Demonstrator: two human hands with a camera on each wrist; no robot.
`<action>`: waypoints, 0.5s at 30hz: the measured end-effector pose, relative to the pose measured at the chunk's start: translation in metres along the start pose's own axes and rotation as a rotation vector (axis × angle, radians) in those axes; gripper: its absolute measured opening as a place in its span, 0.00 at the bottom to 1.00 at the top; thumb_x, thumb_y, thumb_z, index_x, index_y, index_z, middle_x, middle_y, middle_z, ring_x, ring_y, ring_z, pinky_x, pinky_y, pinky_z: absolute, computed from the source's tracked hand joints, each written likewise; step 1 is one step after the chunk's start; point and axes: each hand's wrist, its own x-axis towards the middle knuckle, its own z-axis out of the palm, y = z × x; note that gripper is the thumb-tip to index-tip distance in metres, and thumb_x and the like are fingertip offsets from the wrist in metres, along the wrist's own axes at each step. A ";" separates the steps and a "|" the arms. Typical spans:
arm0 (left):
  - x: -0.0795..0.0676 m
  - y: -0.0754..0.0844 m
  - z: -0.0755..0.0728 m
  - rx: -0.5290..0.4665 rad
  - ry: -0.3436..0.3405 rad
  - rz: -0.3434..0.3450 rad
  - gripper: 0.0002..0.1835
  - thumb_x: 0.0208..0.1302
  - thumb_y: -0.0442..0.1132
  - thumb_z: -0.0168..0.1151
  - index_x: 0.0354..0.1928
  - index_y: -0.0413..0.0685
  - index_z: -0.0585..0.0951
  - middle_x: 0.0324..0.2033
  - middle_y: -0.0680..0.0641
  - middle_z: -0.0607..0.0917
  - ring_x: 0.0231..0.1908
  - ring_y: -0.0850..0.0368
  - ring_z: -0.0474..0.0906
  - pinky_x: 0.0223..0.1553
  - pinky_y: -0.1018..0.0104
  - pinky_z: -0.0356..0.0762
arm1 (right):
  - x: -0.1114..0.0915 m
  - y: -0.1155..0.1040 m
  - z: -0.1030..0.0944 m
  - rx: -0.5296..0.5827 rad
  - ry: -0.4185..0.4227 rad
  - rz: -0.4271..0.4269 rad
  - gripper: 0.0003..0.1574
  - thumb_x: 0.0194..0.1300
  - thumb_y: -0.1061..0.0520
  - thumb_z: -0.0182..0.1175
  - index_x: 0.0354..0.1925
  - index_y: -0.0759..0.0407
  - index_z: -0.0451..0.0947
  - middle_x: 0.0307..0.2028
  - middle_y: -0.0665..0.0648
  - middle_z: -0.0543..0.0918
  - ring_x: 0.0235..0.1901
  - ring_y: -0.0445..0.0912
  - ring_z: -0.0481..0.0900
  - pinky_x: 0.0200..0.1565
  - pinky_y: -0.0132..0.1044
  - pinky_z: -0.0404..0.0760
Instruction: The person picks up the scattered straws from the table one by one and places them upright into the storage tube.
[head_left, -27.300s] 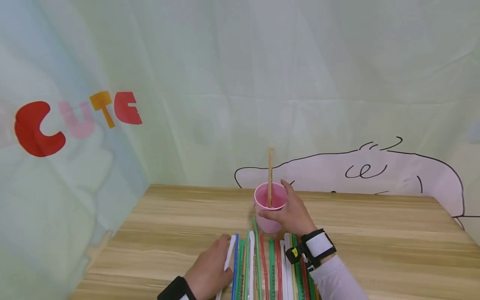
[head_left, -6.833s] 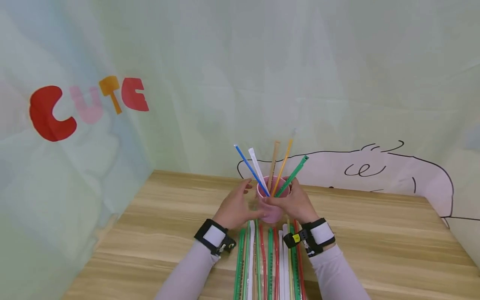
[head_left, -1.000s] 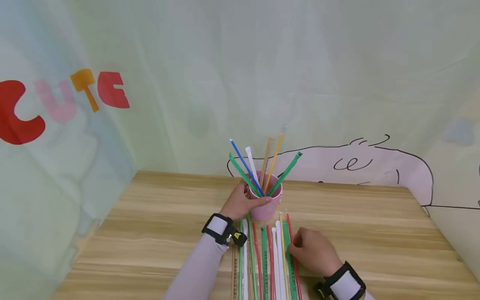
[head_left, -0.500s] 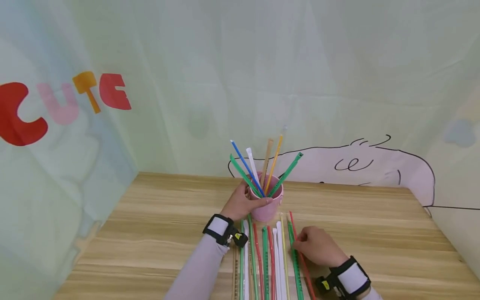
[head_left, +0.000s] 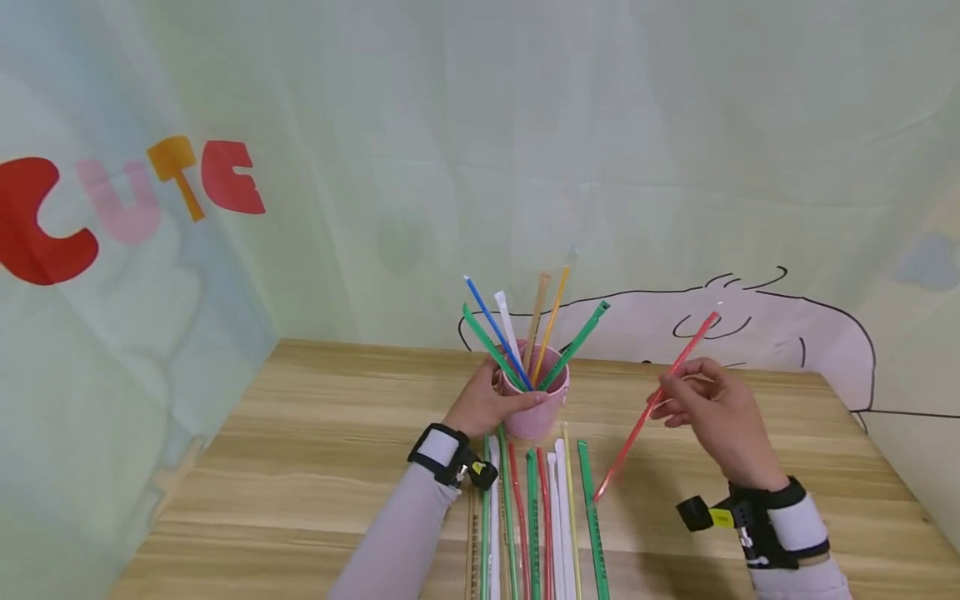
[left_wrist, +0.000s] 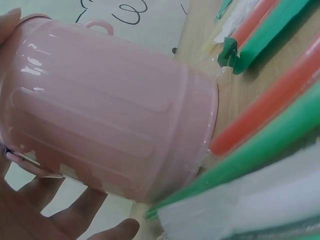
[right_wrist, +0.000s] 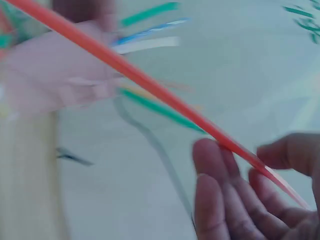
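Note:
A pink pail-shaped cup (head_left: pixel 534 418) stands on the table, with several straws leaning out of it: green, blue, white, tan and orange. My left hand (head_left: pixel 480 404) grips its left side, thumb across the front near the rim; in the left wrist view, fingers curve along the pink wall (left_wrist: pixel 95 105). To the right, my right hand (head_left: pixel 723 417) pinches a red wrapped drinking straw (head_left: pixel 636 429) between thumb and fingers, around its upper half. The straw slants, top to the right, its lower end overlapping a green straw (head_left: pixel 592 517). In the right wrist view, the red straw (right_wrist: pixel 150 87) crosses diagonally.
Below the cup, several wrapped straws lie side by side on the wooden table (head_left: pixel 315 467), including a white straw (head_left: pixel 562 517) and a red straw (head_left: pixel 545 525). A printed curtain (head_left: pixel 450 167) hangs behind the table.
My right hand has drawn the red straw rightward from the row and lifted it. My left hand stays on the cup. Across the older frames, the cup went from one straw to several.

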 end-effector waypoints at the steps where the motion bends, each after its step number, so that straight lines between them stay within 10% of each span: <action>1: -0.002 0.004 0.000 -0.004 -0.007 -0.001 0.45 0.54 0.49 0.72 0.72 0.62 0.58 0.67 0.45 0.65 0.63 0.49 0.60 0.63 0.38 0.60 | 0.003 -0.005 -0.003 0.051 0.043 -0.013 0.18 0.70 0.51 0.58 0.46 0.66 0.70 0.30 0.54 0.88 0.30 0.52 0.84 0.30 0.35 0.86; 8: -0.014 0.028 -0.003 -0.007 -0.030 -0.010 0.45 0.57 0.46 0.70 0.73 0.54 0.57 0.68 0.42 0.64 0.64 0.46 0.60 0.64 0.39 0.60 | 0.021 -0.039 -0.007 0.388 0.234 -0.192 0.17 0.65 0.56 0.63 0.45 0.66 0.72 0.34 0.59 0.88 0.32 0.55 0.84 0.34 0.38 0.85; 15: -0.015 0.030 -0.003 -0.007 -0.030 -0.024 0.44 0.57 0.47 0.71 0.72 0.55 0.58 0.68 0.43 0.64 0.64 0.46 0.59 0.64 0.38 0.60 | 0.036 -0.054 0.013 0.305 0.284 -0.264 0.16 0.64 0.57 0.64 0.45 0.65 0.74 0.38 0.61 0.85 0.33 0.55 0.84 0.35 0.35 0.84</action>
